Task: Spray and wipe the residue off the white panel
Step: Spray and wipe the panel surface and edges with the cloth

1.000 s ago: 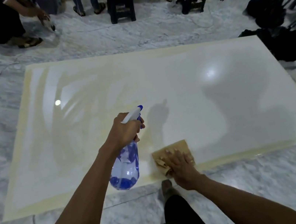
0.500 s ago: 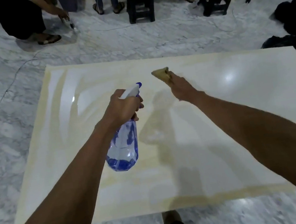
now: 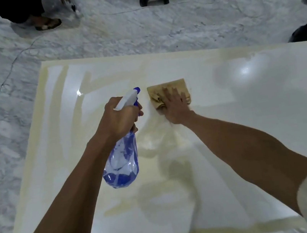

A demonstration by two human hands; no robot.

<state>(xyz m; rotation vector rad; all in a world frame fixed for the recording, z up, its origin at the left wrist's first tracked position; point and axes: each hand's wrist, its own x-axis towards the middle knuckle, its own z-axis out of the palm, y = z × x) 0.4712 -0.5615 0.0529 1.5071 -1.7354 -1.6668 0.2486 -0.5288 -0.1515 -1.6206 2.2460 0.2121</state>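
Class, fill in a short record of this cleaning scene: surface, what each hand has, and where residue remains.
surface: white panel lying on marble floor
left hand: grips spray bottle, held above the panel
right hand: pressed flat on tan cloth
residue: yellowish streaks along left and near edges

The large white rectangular panel (image 3: 230,124) is smooth and glossy, mirroring two lamp glints, with matt yellowish residue streaks dulling its left side and edges. The clear plastic spray bottle with blue print (image 3: 121,164) is shiny and see-through; its white plastic trigger head has a blue nozzle. The tan folded cloth (image 3: 167,92) looks soft, matt and crumpled. The grey-veined white marble floor (image 3: 135,32) appears polished.
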